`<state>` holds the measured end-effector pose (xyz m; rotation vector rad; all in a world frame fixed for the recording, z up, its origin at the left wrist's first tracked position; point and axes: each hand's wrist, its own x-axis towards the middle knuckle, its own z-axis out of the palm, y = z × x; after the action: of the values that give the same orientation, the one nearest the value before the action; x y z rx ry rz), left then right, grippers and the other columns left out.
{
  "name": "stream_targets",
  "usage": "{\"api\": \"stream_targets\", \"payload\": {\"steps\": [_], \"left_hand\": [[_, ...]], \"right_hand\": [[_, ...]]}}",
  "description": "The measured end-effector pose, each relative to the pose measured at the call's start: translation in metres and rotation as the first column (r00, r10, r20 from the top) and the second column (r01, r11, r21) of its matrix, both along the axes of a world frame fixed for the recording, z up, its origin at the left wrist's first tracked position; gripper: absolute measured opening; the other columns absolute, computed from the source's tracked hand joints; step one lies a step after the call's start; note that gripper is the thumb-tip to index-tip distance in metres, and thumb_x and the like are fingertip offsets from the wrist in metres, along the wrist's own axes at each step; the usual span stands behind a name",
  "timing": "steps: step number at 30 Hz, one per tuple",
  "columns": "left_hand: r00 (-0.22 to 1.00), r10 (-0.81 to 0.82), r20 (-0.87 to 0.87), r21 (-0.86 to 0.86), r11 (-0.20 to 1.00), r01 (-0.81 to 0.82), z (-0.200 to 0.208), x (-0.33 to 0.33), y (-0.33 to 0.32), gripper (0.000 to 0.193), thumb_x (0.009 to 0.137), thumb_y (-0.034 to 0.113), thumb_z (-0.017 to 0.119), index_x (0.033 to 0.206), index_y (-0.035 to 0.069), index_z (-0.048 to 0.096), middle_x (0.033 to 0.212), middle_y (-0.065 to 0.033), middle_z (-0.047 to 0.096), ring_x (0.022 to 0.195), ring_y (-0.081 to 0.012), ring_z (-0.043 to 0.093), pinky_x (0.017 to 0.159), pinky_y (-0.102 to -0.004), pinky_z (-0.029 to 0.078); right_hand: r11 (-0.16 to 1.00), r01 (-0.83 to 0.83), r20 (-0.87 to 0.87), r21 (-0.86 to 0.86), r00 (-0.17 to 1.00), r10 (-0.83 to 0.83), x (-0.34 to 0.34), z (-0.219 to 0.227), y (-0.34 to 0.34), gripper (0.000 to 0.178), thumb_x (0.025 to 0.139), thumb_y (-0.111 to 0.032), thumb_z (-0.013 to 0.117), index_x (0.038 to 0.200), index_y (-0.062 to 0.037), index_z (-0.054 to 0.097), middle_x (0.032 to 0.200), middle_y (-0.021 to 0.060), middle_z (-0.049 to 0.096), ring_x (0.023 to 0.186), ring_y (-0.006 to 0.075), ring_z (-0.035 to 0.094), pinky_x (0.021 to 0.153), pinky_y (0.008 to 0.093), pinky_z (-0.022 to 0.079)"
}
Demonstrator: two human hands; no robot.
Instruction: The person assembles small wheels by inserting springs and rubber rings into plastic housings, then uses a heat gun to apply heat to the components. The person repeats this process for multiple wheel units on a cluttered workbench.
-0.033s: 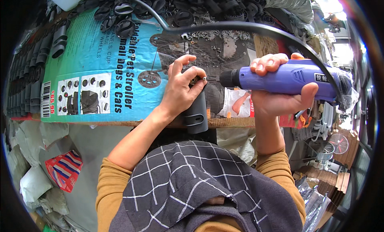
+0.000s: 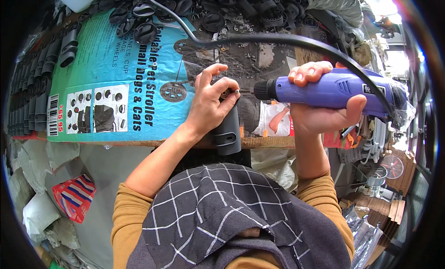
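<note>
The left hand [image 2: 211, 102] grips a dark grey tube [image 2: 227, 130], hiding its top; the right hand [image 2: 320, 116] clasps a purple power screwdriver [image 2: 324, 90], its bit tip barely discernible.

1 head-worn fisheye looks steeply down, close over the workbench [image 2: 139, 143].

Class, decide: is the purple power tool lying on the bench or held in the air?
Held in the air: the right hand grips the purple power tool level above the bench.
</note>
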<state>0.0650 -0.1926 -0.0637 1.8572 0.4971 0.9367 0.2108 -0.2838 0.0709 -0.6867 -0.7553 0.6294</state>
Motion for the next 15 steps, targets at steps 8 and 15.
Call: {"api": "stream_targets", "payload": {"steps": [8, 15], "left_hand": [[1.0, -0.008, -0.006, -0.001, 1.0, 0.008, 0.001, -0.001, 0.0, 0.016, 0.078, 0.01, 0.076, 0.093, 0.012, 0.068, 0.132, -0.0117, 0.045, 0.119, -0.0305, 0.043, 0.103, -0.042, 0.034], [1.0, -0.018, 0.017, -0.029, 0.999, 0.019, -0.001, -0.001, 0.001, 0.018, 0.077, 0.013, 0.076, 0.092, 0.013, 0.067, 0.126, -0.0124, 0.047, 0.119, -0.0342, 0.042, 0.101, -0.0452, 0.036]], "right_hand": [[0.995, 0.053, 0.058, -0.088, 0.997, -0.048, -0.004, -0.006, 0.009, 0.071, 0.08, -0.071, 0.052, 0.106, -0.005, 0.055, 0.081, 0.0128, 0.059, 0.073, 0.026, 0.058, 0.072, 0.041, 0.045], [0.996, 0.065, 0.254, -0.053, 0.966, -0.049, -0.024, 0.0, 0.009, 0.074, 0.079, -0.065, 0.057, 0.126, -0.0091, 0.046, 0.086, 0.0148, 0.057, 0.071, 0.0265, 0.057, 0.068, 0.0431, 0.047]]}}
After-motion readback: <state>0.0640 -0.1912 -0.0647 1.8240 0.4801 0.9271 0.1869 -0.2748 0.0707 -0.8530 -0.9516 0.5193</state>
